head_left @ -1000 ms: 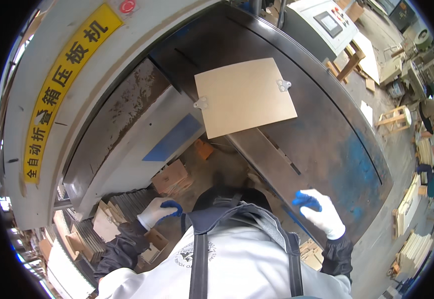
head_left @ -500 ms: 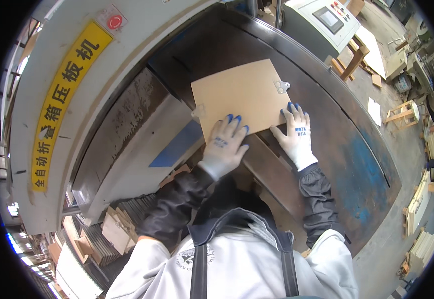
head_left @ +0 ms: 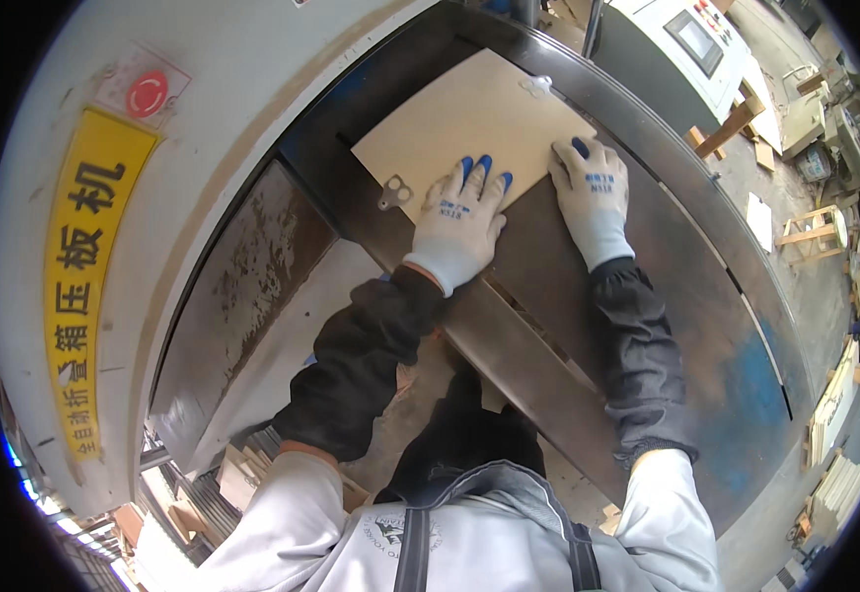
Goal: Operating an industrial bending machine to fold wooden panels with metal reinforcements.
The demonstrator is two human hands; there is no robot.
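Note:
A thin tan wooden board [head_left: 449,123] lies tilted on the dark metal table of a machine. Two small metal plates with round holes sit at its opposite edges: one metal plate [head_left: 396,189] at the near left, the other metal plate [head_left: 536,87] at the far right. Flat on the board's near edge rests my left hand [head_left: 459,215], in a white glove with blue fingertips, its fingers apart. My right hand [head_left: 593,192], gloved alike, touches the board's right corner with loosely bent fingers. Some of its fingertips are hidden.
A large pale machine body [head_left: 193,187] with a yellow label strip [head_left: 89,266] and a red stop button [head_left: 148,94] rises on the left. The metal table [head_left: 667,326] has long slots. At the far right stands a control console [head_left: 676,59]. Wood pieces [head_left: 242,474] are stacked low on the left.
Both hands and the board have moved farther forward over the table, and the board has turned anticlockwise. My right hand's fingers are more bent. The head view has shifted too.

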